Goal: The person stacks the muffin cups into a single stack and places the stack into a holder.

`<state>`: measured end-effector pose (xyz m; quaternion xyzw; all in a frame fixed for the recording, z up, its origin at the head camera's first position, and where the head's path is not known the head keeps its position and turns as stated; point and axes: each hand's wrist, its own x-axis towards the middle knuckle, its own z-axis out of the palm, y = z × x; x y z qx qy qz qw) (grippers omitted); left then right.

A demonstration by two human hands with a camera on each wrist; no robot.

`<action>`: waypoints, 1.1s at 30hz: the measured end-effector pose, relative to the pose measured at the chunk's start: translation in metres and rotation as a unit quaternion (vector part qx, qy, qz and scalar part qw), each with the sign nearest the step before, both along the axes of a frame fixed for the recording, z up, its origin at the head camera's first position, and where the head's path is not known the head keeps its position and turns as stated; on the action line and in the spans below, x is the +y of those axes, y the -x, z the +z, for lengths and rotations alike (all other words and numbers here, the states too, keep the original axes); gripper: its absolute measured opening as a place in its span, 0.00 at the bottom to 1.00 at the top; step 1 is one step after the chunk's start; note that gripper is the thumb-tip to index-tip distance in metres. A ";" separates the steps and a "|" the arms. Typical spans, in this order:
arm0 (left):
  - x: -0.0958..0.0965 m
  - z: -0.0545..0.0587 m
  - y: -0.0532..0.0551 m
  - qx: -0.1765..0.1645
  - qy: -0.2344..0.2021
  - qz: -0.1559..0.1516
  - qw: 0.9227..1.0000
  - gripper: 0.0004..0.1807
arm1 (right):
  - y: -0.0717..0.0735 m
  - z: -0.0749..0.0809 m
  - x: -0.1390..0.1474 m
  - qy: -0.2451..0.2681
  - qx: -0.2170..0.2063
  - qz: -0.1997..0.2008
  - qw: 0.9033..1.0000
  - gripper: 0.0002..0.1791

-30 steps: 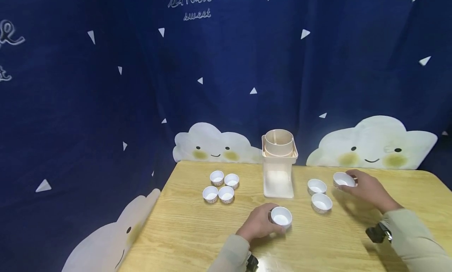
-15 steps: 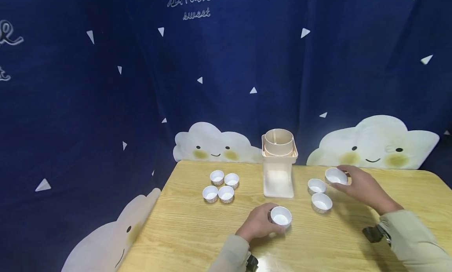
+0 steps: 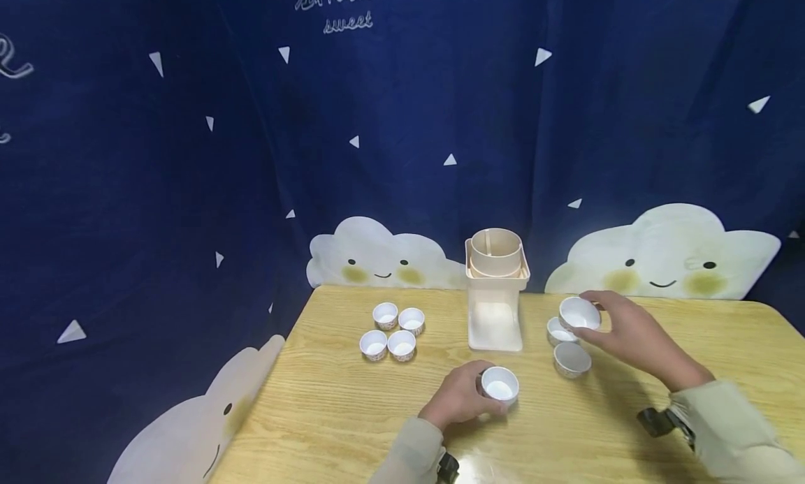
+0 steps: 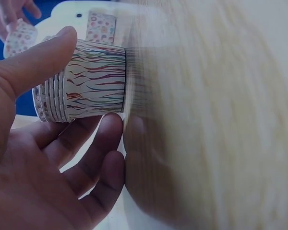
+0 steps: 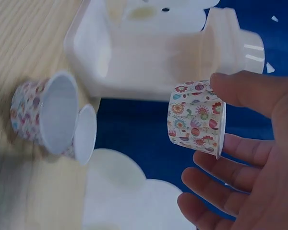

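Cup stack [image 4: 97, 80] | nested rims [image 4: 52, 98]: left wrist view only | left grip [image 3: 462, 397] pinches it; right grip [image 3: 636, 336], flowered cup [image 5: 194, 117]

I saw dark blue curtain [image 3: 402, 121] behind, printed with white triangles [image 3: 542, 56], smiling clouds [image 3: 666, 250], "smile sweet" lettering [image 3: 348, 23]; pale wood-grain bench [image 3: 302, 414] caught bright glare [image 3: 476, 468] low in head view.

Wears a long, pale beige left sleeve [image 3: 411, 450] at the bottom centre of the head view and a matching right sleeve [image 3: 729, 428] at the lower right. Carries a small black left device [image 3: 448, 468] beside the one cuff, a blocky black right device [image 3: 656, 422] beside the other.
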<state>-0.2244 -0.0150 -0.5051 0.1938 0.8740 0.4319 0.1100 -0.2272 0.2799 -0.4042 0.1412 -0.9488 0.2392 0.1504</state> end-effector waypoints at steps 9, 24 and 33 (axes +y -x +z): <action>-0.001 0.002 -0.002 -0.003 -0.002 0.001 1.000 0.30 | -0.011 0.008 -0.019 -0.015 0.011 0.026 0.999 0.34; 0.001 -0.001 -0.002 -0.008 -0.009 -0.001 1.000 0.30 | -0.024 0.006 -0.040 -0.017 0.023 0.071 0.997 0.30; -0.001 0.001 0.000 -0.012 -0.012 -0.004 1.000 0.30 | -0.029 -0.010 -0.057 -0.005 0.052 0.109 0.993 0.27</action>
